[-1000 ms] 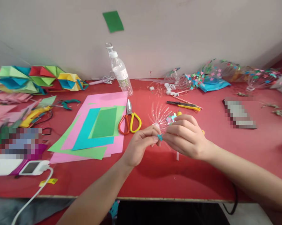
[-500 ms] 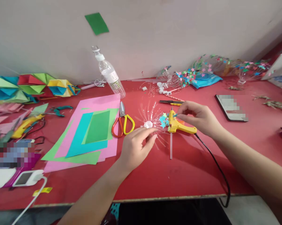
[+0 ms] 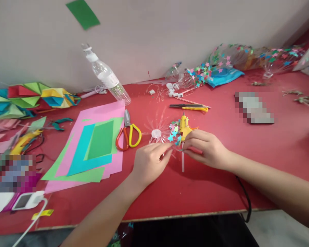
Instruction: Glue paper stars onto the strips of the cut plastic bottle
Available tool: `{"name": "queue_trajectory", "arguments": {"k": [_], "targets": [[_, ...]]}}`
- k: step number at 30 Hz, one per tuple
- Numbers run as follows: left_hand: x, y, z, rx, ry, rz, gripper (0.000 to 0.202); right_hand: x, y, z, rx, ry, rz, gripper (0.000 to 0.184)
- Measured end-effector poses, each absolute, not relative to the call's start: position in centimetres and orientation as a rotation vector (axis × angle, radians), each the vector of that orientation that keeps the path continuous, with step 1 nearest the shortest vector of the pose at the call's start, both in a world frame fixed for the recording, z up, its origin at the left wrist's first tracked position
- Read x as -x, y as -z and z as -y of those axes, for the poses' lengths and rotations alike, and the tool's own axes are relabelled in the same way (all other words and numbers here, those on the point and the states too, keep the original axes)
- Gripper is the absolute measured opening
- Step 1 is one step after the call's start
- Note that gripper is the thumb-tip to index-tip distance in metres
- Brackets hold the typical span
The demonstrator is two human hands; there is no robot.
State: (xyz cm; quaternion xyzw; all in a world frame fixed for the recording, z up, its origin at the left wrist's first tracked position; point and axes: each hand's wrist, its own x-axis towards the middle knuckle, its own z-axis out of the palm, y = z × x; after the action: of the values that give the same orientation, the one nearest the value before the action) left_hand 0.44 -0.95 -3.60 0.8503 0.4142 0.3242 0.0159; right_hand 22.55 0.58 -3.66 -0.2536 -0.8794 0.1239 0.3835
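A clear plastic bottle piece cut into thin, splayed strips (image 3: 156,133) lies on the red table, its white round centre facing up. My left hand (image 3: 150,159) is closed in a pinch on the end of one strip at its near right side. My right hand (image 3: 208,149) pinches a tiny teal paper star (image 3: 181,150) right beside the left fingertips. Just behind the right fingers lies a yellow hot glue gun (image 3: 184,127), a clear glue stick (image 3: 183,163) poking out of its back; the hand hides its handle. Several colourful stars (image 3: 173,132) sit between the gun and the strips.
Scissors (image 3: 128,132) and stacked coloured paper (image 3: 100,140) lie to the left, with a tilted plastic bottle (image 3: 109,77) against the wall. A yellow cutter (image 3: 189,107) lies behind the glue gun. A phone (image 3: 256,108) is at right; the gun's black cord (image 3: 245,195) hangs over the front edge.
My right hand has moved from beside the glue gun's nozzle toward me and left, bringing the teal star to my left fingertips. My left hand stays at the strips. The view has shifted slightly.
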Motion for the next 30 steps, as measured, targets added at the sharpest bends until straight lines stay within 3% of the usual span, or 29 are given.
{"name": "queue_trajectory", "arguments": {"k": [6,30], "targets": [[-0.3,4.0,0.9,-2.678,-1.037,-1.231,0.008,-22.1,4.1,-0.5,0.631,-0.150,2.323,0.015],[0.4,4.0,0.9,-2.775,-1.070,-1.336,0.005,-21.6,5.0,-0.6,0.651,-0.150,2.325,0.006]]}}
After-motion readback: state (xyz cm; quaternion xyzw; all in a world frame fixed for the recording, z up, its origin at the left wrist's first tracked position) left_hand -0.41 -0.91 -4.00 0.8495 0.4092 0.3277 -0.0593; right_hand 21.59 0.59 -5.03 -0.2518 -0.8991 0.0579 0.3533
